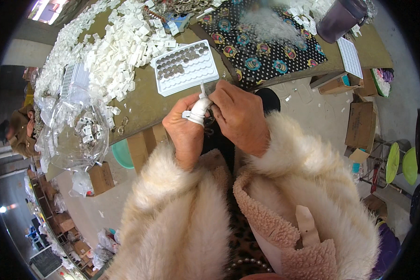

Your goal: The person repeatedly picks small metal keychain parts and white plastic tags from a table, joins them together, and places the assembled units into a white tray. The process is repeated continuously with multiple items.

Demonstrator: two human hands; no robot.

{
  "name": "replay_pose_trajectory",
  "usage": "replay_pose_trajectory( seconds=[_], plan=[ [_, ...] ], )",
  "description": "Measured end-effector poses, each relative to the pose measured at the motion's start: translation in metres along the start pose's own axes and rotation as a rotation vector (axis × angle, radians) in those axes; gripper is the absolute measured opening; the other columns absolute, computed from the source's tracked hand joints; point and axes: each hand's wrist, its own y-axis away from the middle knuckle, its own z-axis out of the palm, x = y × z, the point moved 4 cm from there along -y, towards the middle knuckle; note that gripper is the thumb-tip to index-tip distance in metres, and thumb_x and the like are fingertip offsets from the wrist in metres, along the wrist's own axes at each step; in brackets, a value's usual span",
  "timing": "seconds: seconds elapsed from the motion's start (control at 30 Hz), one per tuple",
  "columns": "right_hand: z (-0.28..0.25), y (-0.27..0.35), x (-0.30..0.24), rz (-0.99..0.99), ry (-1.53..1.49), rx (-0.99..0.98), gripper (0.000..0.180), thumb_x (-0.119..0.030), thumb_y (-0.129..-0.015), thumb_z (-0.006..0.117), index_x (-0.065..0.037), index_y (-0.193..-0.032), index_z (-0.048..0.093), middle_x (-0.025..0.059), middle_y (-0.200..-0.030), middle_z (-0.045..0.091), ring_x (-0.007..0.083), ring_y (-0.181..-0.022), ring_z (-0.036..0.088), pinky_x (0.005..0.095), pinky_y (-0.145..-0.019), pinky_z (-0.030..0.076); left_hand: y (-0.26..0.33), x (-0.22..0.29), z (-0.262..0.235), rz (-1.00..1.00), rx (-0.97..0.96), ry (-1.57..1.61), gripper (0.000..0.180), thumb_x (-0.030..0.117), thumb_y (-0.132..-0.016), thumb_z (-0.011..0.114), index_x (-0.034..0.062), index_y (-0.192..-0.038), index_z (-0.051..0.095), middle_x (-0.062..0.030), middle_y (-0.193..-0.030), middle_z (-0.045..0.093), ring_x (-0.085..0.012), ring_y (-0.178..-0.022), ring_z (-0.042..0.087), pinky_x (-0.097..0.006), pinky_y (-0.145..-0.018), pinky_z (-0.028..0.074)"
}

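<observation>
Close together in front of my body, my left hand [186, 123] and my right hand [240, 114] meet just off the table's near edge. White tape-like wrapping [199, 111] shows on my left thumb or a finger there. A small white plastic piece [203, 89] sticks up between the fingertips, gripped by my closed left hand. The right fingers are pinched together against that piece; whatever lies between them is hidden. Just beyond my hands, a white tray [186, 85] with rows of round pockets holds several grey coin-like discs [172, 70] in its far part.
A large heap of small white plastic pieces [126, 46] covers the table's left, beside a clear plastic bag [74, 135]. Dotted patterned cloth [266, 60] and a dark purple jug [340, 21] lie right. Another person [21, 130] sits far left. Cardboard boxes [360, 123] stand on the floor.
</observation>
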Motion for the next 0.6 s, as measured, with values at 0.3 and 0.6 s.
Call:
replay_pose_trajectory(
  seconds=[0.3,0.6],
  plan=[
    [-0.018,-0.011,0.039,0.135,-0.253,0.095,0.015,-0.008,-0.083,0.072,-0.002,-0.093,0.062,0.013,-0.087,0.063,0.03,-0.079,0.066,0.0354,-0.066,0.053,-0.018,0.002,-0.017,-0.028,0.005,0.202,0.016,0.004,-0.095,0.068,-0.0038,-0.109,0.071,-0.0058,-0.077,0.068,-0.006,-0.057,0.055,-0.02,-0.049,0.04],
    [-0.053,-0.046,0.11,-0.058,0.528,0.235,0.022,-0.006,-0.08,0.078,-0.006,-0.101,0.072,0.0087,-0.102,0.073,0.0273,-0.097,0.065,0.0399,-0.09,0.045,-0.016,0.014,-0.016,-0.246,-0.281,0.471,0.032,0.027,-0.102,0.064,-0.0036,-0.11,0.068,-0.0027,-0.074,0.061,-0.0061,-0.05,0.044,-0.021,-0.046,0.036]
  ],
)
